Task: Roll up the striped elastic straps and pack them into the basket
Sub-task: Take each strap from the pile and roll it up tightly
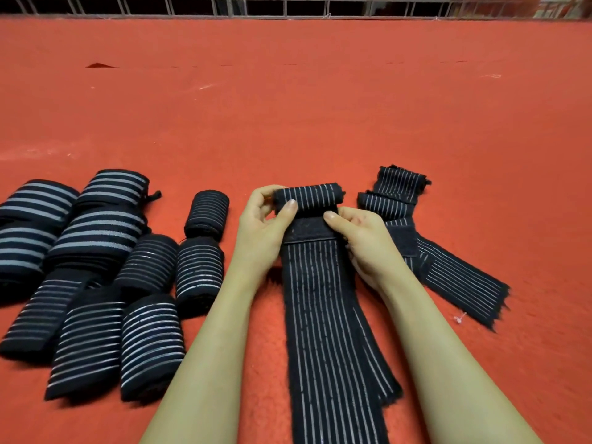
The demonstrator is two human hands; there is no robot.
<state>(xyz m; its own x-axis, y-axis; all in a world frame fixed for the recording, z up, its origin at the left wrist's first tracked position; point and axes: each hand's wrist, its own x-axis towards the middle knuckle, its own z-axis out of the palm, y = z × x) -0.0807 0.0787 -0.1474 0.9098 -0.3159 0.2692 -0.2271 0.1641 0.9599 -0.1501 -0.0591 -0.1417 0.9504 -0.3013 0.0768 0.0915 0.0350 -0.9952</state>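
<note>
Head view: both hands on the long black elastic strap with thin white stripes, mid-roll. Left hand pinches the left end of the rolled part, thumb on top; right hand grips the right end, fingers curled under. Roll axis runs left-right between the hands; the flat tail runs from the roll back toward the person, between the forearms. So rolling has to go toward the body along the tail, both hands equally near. Just right of the right hand: another dark striped strap, loosely folded, unrolled. Left of the left hand: cluster of finished striped rolls on the red felt surface. Basket not clearly identifiable.
</note>
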